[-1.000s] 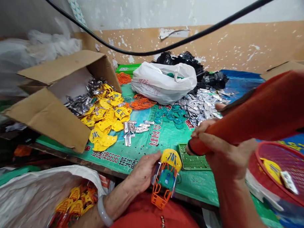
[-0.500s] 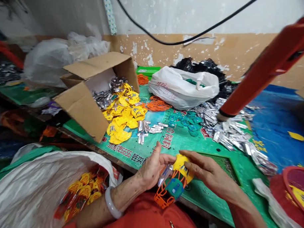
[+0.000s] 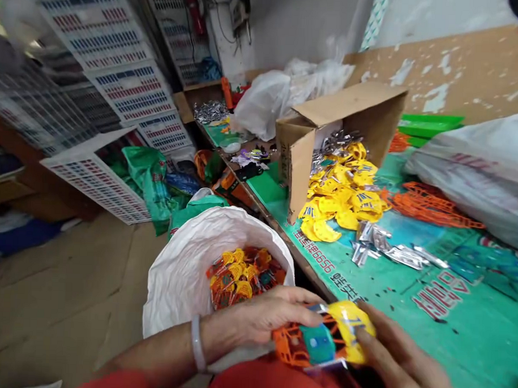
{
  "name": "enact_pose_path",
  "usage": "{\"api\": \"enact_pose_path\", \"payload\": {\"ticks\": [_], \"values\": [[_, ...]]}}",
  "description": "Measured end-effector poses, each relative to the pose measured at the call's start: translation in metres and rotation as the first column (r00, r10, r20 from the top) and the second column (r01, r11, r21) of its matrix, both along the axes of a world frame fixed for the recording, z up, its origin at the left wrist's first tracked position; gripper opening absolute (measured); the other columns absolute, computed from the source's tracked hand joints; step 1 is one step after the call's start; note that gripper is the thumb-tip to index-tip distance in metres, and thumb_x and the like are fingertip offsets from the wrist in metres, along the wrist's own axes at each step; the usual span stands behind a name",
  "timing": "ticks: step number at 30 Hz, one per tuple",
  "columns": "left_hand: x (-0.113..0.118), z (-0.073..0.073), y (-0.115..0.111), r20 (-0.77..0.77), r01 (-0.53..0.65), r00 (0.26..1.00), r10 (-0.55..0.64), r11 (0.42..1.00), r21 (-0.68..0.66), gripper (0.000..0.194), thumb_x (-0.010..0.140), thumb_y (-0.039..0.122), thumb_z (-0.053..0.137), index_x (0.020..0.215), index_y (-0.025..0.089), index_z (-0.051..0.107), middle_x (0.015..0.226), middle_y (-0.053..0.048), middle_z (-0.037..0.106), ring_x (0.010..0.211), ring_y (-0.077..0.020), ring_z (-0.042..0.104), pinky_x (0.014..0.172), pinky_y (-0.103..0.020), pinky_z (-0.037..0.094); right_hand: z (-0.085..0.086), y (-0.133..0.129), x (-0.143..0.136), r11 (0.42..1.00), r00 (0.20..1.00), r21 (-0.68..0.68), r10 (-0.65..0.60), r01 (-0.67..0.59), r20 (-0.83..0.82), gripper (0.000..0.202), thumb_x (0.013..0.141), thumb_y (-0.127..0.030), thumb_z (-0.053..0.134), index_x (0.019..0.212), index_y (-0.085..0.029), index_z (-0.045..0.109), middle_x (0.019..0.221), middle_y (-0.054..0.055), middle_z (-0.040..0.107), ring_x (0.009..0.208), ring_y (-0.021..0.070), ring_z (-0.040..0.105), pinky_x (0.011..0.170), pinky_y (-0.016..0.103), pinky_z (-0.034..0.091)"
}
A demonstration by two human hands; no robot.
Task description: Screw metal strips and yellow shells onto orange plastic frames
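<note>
Held low in front of me is a plastic toy assembly (image 3: 317,342): an orange lattice frame, a teal panel in its middle, a yellow cap at one end and silver strips along its sides. My left hand (image 3: 263,316), a pale bangle on its wrist, grips the frame's side near a silver strip. My right hand (image 3: 400,357) closes round the yellow cap, fingers behind and thumb on top. Just beyond my left hand stands a white woven sack (image 3: 171,270) holding several similar yellow-and-orange assemblies (image 3: 239,272).
On the green-covered table (image 3: 461,348), a tipped cardboard box (image 3: 300,178) spills yellow caps (image 3: 348,191). Silver strips (image 3: 380,243), orange frames (image 3: 437,206) and a white plastic bag (image 3: 476,167) lie to the right. White slatted crates (image 3: 102,177) stand on the left.
My view has swung left, bringing the sack and crates further in. My left hand has gone from open-fingered beside the assembly to gripping its side; the assembly has turned.
</note>
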State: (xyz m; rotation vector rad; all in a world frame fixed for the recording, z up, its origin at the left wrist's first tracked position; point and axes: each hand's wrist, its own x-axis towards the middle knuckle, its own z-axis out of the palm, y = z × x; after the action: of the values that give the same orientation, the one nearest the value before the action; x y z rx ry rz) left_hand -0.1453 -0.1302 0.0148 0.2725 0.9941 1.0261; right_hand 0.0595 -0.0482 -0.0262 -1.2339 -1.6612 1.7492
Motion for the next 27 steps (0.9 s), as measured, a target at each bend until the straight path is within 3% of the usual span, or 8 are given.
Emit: {"api": "enact_pose_path", "payload": {"ticks": [4,8,13,18,22,27], "values": [[-0.03,0.011,-0.027,-0.171,-0.09,0.98,0.098,0.994,0.056,0.036,0.066,0.017,0.073,0.101,0.015,0.067,0.094,-0.005,0.068,0.075,-0.0142,0.062,0.075,-0.028,0.047,0.013,-0.006,-0.066,0.987,0.982,0.121,0.122,-0.105,-0.142,0.043,0.077,-0.046,0.063,0.113,-0.022,0.066,0.125,0.01,0.064,0.115,0.0296,0.059,0.104,0.045,0.043],[-0.038,0.024,-0.038,-0.433,-0.124,0.883,0.18,0.98,0.154,0.033,0.066,0.018,0.071,0.098,0.016,0.065,0.088,-0.002,0.066,0.072,-0.0127,0.057,0.067,-0.023,0.043,0.008,-0.004,-0.098,0.979,0.9,-0.016,0.181,-0.204,-0.397,0.046,0.073,-0.038,0.072,0.117,-0.025,0.063,0.124,0.008,0.064,0.112,0.0266,0.06,0.099,0.044,0.047],[-0.027,0.028,-0.035,-0.554,-0.029,0.825,0.109,0.988,0.15,0.029,0.075,0.026,0.067,0.102,0.017,0.062,0.085,-0.001,0.062,0.074,-0.0132,0.055,0.068,-0.025,0.041,0.002,-0.005,-0.085,0.971,0.888,-0.12,0.134,-0.206,-0.44,0.053,0.067,-0.035,0.078,0.118,-0.029,0.063,0.13,0.004,0.06,0.117,0.0256,0.056,0.102,0.045,0.043],[-0.018,0.036,-0.029,-0.566,0.119,0.824,-0.021,0.983,0.138,0.023,0.083,0.035,0.058,0.095,0.016,0.06,0.074,0.002,0.056,0.064,-0.0093,0.049,0.061,-0.022,0.037,0.01,-0.006,-0.061,0.963,0.901,0.038,0.263,-0.267,-0.346,0.05,0.074,-0.036,0.073,0.123,-0.035,0.06,0.132,0.003,0.057,0.118,0.0243,0.052,0.103,0.042,0.04],[-0.012,0.045,-0.028,-0.588,0.212,0.8,-0.117,0.973,0.095,0.02,0.082,0.031,0.056,0.094,0.015,0.058,0.069,0.003,0.054,0.06,-0.0092,0.046,0.058,-0.023,0.035,0.021,-0.008,-0.051,0.916,0.894,0.209,0.385,-0.342,-0.229,0.043,0.078,-0.033,0.069,0.121,-0.037,0.061,0.117,0.002,0.058,0.112,0.0206,0.052,0.1,0.037,0.039],[-0.004,0.043,-0.029,-0.597,0.283,0.783,-0.174,0.955,0.093,0.021,0.082,0.028,0.054,0.096,0.015,0.061,0.067,0.003,0.053,0.06,-0.0096,0.045,0.057,-0.023,0.034,0.032,-0.013,-0.04,0.901,0.872,0.149,0.433,-0.408,-0.229,0.021,0.081,-0.026,0.065,0.102,-0.031,0.066,0.094,-0.001,0.055,0.089,0.0151,0.055,0.078,0.028,0.044]]}}
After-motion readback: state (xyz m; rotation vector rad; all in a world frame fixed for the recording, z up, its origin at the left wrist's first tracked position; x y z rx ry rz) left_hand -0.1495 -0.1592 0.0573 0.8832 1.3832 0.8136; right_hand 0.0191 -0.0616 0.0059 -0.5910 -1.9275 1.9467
